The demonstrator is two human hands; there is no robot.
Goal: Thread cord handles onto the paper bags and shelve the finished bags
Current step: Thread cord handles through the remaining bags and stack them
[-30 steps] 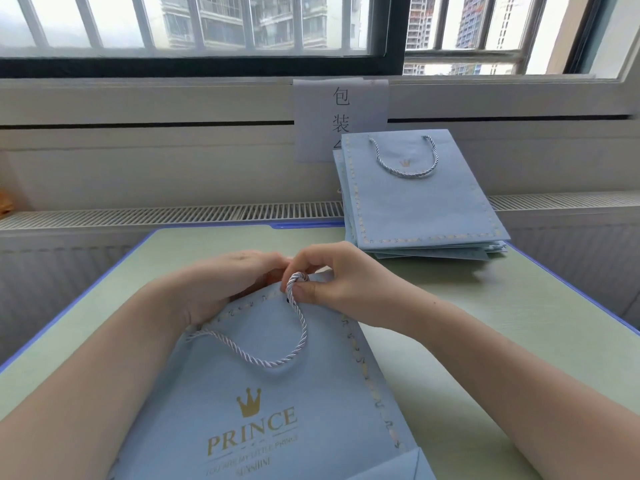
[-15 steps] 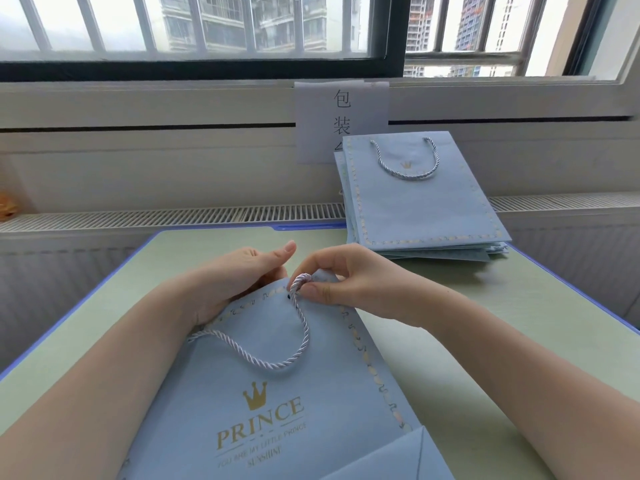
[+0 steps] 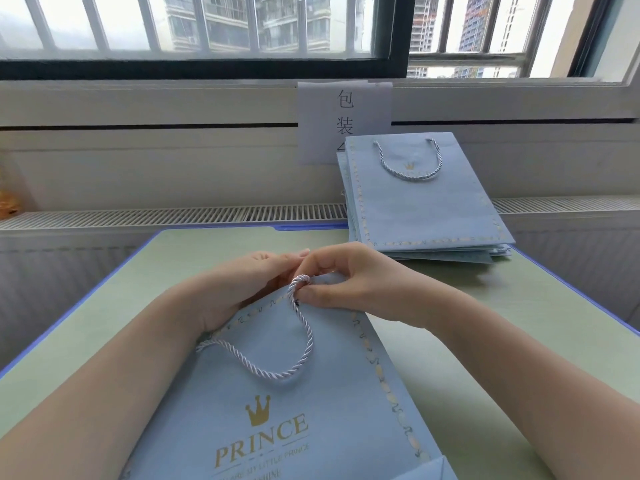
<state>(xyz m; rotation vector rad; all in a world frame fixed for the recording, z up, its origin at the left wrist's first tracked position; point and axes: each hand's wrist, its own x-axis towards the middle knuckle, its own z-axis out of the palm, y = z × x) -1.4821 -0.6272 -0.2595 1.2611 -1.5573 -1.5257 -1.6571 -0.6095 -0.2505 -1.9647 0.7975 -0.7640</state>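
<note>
1. Head view, nearest: a light blue paper bag (image 3: 277,393) lies flat on the green worktop (image 3: 485,323), its gold crown and "PRINCE" print facing up
2. A white twisted cord handle (image 3: 277,370) curves across the bag's face, one end at the bag's upper left edge, the other looped up at the top edge
3. The right hand (image 3: 349,282) pinches that looped cord end between thumb and curled fingers (image 3: 313,263) at the bag's top edge
4. The left hand (image 3: 242,289) rests at the bag's top edge, fingers lightly curled; whether they hold the paper I cannot tell
5. Farther right, a stack of finished bags (image 3: 422,209) leans against the wall below a paper sign (image 3: 332,123)
</note>
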